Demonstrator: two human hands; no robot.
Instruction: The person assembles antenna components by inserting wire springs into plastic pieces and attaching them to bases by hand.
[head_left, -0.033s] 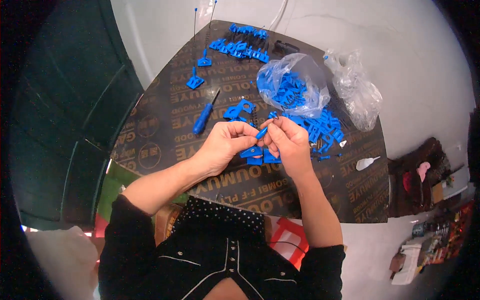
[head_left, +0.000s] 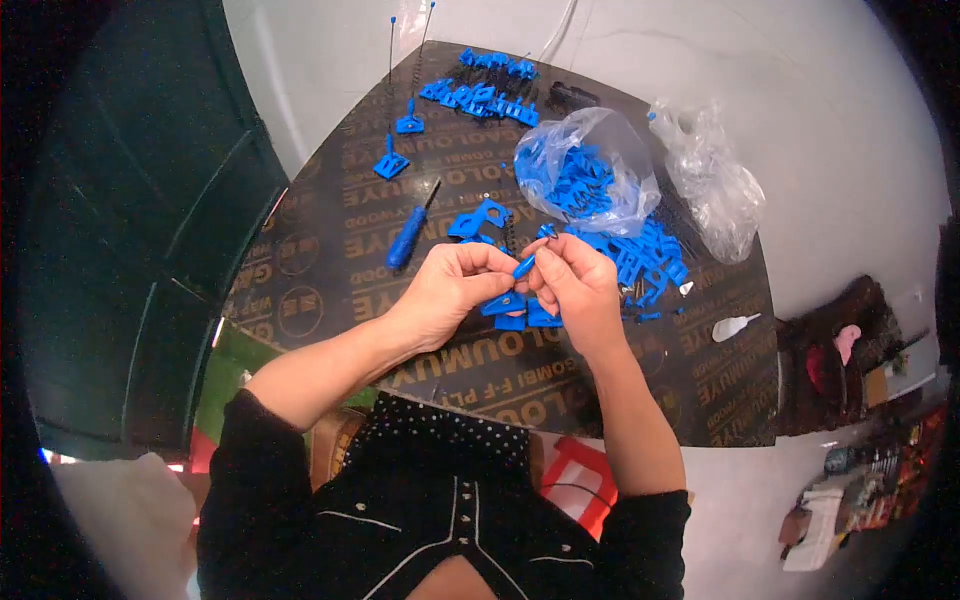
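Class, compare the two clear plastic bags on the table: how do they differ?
The nearer plastic bag bulges with small blue plastic parts; the farther bag at the right edge looks almost empty. The full one stands rounded, while the empty one lies crumpled and slack. Both are clear and sit on the dark table.

We record the desk (head_left: 560, 370) as dark film-faced plywood, smooth with a dull sheen. The small part (head_left: 524, 266) pinched between the fingers of the left hand (head_left: 450, 290) and the right hand (head_left: 575, 285) looks like matt blue moulded plastic, as do the loose pieces (head_left: 640, 255) at right. The far bag (head_left: 590, 170) is thin, glossy, crinkled clear film. The screwdriver (head_left: 408, 235) has a smooth blue plastic handle and a dark metal shaft.
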